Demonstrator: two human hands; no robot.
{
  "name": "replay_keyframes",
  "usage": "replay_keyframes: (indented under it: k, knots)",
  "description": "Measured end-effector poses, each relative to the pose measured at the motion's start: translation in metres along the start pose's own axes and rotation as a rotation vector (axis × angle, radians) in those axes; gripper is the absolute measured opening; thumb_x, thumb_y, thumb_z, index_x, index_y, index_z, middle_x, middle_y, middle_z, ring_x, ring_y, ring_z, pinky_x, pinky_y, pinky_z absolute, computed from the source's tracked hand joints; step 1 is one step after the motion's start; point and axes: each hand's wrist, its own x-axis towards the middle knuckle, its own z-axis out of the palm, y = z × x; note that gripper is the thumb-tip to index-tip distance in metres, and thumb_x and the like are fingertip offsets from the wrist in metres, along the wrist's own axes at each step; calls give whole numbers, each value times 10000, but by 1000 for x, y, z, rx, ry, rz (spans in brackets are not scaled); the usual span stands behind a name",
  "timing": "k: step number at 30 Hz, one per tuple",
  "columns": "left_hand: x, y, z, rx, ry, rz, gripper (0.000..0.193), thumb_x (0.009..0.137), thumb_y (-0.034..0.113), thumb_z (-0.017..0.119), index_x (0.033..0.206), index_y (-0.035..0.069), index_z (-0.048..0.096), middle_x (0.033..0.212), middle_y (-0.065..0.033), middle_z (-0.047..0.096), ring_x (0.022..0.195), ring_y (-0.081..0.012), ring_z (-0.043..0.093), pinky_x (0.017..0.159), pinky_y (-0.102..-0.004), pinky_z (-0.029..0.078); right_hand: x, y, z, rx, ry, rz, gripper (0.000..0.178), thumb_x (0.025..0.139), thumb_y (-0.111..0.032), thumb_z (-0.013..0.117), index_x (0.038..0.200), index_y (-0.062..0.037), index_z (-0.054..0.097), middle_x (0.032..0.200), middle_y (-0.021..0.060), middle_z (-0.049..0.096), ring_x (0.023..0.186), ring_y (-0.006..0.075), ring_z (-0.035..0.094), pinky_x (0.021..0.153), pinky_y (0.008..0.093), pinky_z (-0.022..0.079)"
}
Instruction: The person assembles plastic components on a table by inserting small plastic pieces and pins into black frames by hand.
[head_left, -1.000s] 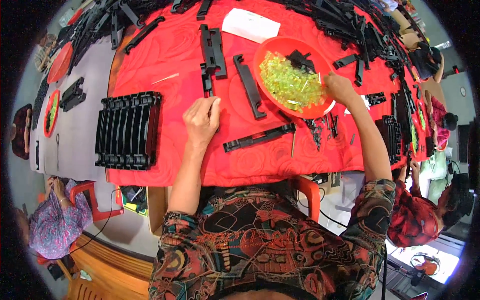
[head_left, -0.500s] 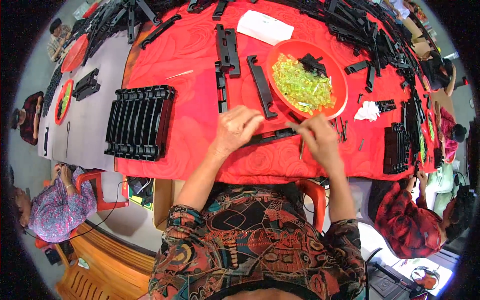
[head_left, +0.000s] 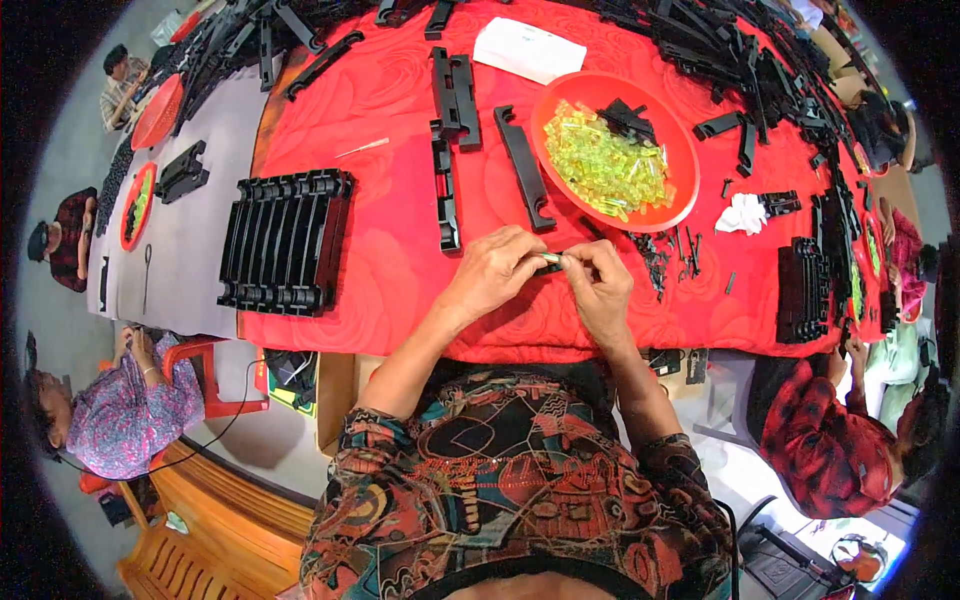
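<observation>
1. Head view: two bare hands meet over the near part of a red surface [head_left: 390, 250], which has a rose pattern.
2. The left hand [head_left: 497, 268] has its thumb and fingers pinched on one end of a small shiny piece [head_left: 549, 259].
3. The right hand [head_left: 600, 285] pinches the other end, so both hands hold it. The piece looks pale green with a dark bit, but it is too small to tell more.
4. The piece sits right between the fingertips, in front of the person's patterned shirt [head_left: 510, 450].
5. Just past the right hand is a round red bowl [head_left: 686, 172]. It holds lots of yellow-green bits [head_left: 600, 165], with a little heap of black bits [head_left: 627, 122] at the far side.
6. Near the bowl's left side lies a long black bar [head_left: 525, 170], with a notch at its near end.
7. Small dark bits [head_left: 655, 262] are spread just below the bowl. A crumpled white tissue [head_left: 742, 214] lies to the right of it.
8. Far to the left of the hands, black bars sit side by side in a neat block [head_left: 285, 242].
9. Behind the bowl is a white box [head_left: 530, 50]. A big messy pile of black parts [head_left: 720, 60] lies at the far right.
</observation>
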Motion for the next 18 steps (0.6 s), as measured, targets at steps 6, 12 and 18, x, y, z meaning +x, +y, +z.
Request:
replay_keyframes:
  k: [6, 12, 18]
  knots:
    - [0, 0, 4, 143, 56, 121, 141, 734, 69, 701, 814, 14, 599, 705, -107, 547, 648, -265, 568, 567, -359, 452, -4, -2, 2, 117, -5, 132, 96, 819, -18, 644, 912, -16, 618, 816, 27, 560, 622, 61, 451, 543, 214, 381]
    - [1, 0, -6, 167, -43, 83, 251, 722, 156, 719, 880, 14, 587, 781, -122, 566, 731, -299, 569, 633, -390, 457, -5, 2, 1, 262, 3, 280, 100, 835, -10, 632, 933, -15, 611, 798, -16, 526, 633, 29, 425, 540, 196, 357]
    - [-6, -1, -24, 424, -355, -171, 453, 662, 280, 757, 990, 31, 569, 921, -145, 579, 955, -349, 533, 872, -448, 400, -11, 12, 2, 150, 85, 332, 72, 817, -8, 645, 861, -21, 589, 721, -2, 495, 576, 56, 402, 511, 218, 345]
